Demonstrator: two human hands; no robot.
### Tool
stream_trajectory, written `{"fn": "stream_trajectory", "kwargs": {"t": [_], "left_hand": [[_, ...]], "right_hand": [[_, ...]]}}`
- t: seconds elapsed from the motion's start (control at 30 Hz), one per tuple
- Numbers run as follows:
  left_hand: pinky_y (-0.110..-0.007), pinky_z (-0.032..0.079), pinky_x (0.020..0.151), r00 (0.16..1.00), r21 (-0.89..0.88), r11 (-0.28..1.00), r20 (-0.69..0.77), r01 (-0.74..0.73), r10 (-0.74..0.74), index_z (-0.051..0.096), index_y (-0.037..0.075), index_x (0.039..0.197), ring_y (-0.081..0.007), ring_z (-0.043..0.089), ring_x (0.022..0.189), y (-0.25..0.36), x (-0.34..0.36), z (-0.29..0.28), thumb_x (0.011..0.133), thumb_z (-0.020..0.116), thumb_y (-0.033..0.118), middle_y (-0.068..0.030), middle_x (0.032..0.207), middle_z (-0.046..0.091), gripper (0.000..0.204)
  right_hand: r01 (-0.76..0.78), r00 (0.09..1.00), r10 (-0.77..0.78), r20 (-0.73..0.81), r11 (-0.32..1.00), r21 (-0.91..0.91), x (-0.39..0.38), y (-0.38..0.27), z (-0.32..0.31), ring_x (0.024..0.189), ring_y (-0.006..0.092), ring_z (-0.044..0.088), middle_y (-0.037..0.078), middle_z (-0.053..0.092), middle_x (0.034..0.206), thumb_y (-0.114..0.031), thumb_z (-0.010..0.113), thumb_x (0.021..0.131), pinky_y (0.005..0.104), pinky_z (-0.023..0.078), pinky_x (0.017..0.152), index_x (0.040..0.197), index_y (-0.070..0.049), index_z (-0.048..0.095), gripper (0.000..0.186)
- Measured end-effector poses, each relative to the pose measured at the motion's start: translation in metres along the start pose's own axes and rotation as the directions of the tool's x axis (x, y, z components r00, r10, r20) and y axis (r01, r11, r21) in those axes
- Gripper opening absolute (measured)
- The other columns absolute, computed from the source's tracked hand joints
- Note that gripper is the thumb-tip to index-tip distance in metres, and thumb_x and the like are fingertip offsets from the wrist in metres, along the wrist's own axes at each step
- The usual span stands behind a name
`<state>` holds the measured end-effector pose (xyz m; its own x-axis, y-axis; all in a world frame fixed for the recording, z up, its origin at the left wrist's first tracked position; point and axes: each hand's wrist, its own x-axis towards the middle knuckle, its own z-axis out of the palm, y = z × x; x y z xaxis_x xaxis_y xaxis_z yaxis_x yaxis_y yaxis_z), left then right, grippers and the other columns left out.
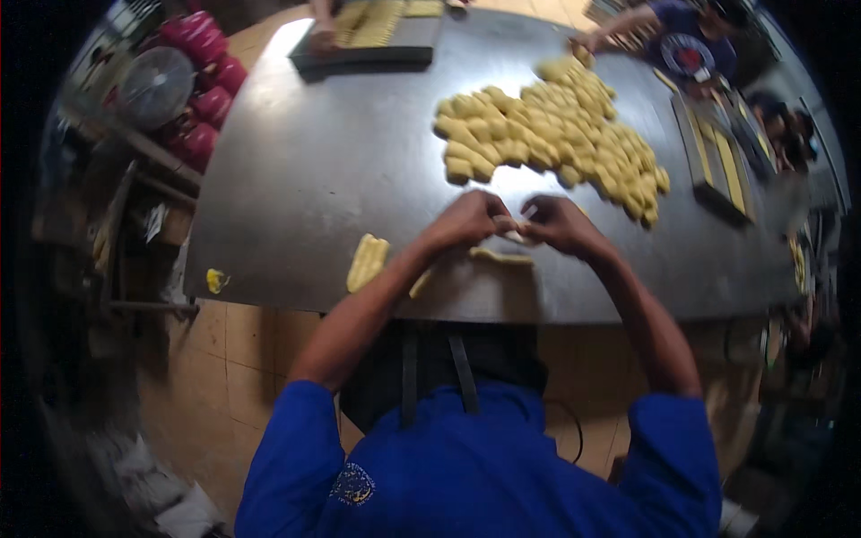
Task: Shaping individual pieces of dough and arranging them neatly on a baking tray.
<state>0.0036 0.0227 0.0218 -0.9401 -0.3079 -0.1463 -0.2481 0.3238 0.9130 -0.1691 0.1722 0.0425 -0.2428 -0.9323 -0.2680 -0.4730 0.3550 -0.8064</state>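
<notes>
My left hand point(475, 218) and my right hand point(560, 226) meet above the steel table, both with fingers closed on a small pale piece of dough point(513, 237). A little white spot shows at the right fingers; I cannot make out what it is. Just below the hands lies a thin dough strip point(500, 257). Another short strip point(420, 284) is partly covered by my left forearm. Left of that forearm, several dough ropes point(368, 262) rest side by side. Beyond my hands spreads a large heap of yellow dough pieces point(547, 125).
On the steel table point(296, 179), a tray of dough strips point(363, 56) stands at the far left, with a person's hand point(323, 38) at it. Another tray point(713, 161) stands at the right. A person point(691, 40) reaches toward the heap. Pink bags point(202, 90) are stacked left.
</notes>
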Motion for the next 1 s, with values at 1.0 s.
{"fn": "stream_trajectory", "kwargs": {"t": [1.0], "left_hand": [[-0.043, 0.052, 0.070, 0.978, 0.673, 0.722, -0.009, 0.161, -0.209, 0.073, 0.009, 0.074, -0.0305, 0.070, 0.074, -0.007, 0.048, 0.014, 0.068, 0.076, 0.073, -0.0121, 0.073, 0.072, 0.064]], "right_hand": [[-0.184, 0.978, 0.138, -0.155, 0.925, -0.332, 0.000, 0.053, -0.009, 0.080, 0.0270, 0.068, 0.009, 0.071, 0.084, -0.052, 0.082, 0.076, 0.0398, 0.052, 0.071, 0.092, -0.009, 0.072, 0.047]]}}
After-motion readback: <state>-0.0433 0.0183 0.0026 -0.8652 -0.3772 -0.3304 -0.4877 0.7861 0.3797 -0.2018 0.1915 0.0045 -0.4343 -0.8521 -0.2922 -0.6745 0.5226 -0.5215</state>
